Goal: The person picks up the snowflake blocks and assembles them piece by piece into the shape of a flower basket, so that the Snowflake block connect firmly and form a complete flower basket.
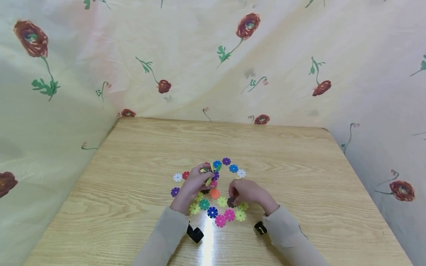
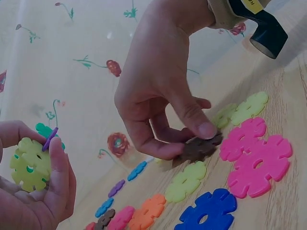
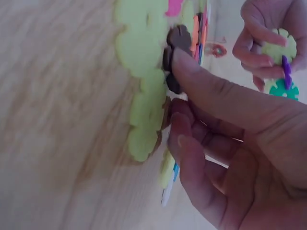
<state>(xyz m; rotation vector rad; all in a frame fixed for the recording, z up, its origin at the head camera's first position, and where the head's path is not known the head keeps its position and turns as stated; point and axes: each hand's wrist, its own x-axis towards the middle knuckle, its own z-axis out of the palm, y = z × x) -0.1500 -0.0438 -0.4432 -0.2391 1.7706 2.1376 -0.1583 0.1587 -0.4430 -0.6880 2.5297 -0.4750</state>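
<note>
My left hand [image 1: 192, 186] holds a small cluster of joined snowflake discs: a yellow disc [image 2: 29, 163], a purple disc [image 2: 50, 139] seen edge-on and a green disc [image 3: 284, 89]. Above the right part of the disc layout, my right hand [image 1: 249, 191] has its thumb on a dark brown snowflake disc [image 2: 200, 148] and pinches it against the fingers. In the right wrist view that brown disc is tilted beside yellow discs [image 3: 146, 112] lying on the table. Pink discs [image 2: 259, 165] and a blue disc [image 2: 207, 211] lie close by.
Several flat discs spread over the wooden table [image 1: 133, 155], among them an orange disc [image 1: 215, 193], a white disc [image 1: 178, 177] and a purple disc [image 1: 226, 161]. Black wrist-camera mounts [image 1: 195, 234] hang under both sleeves. A flowered cloth [image 1: 199, 55] surrounds the table's back and sides.
</note>
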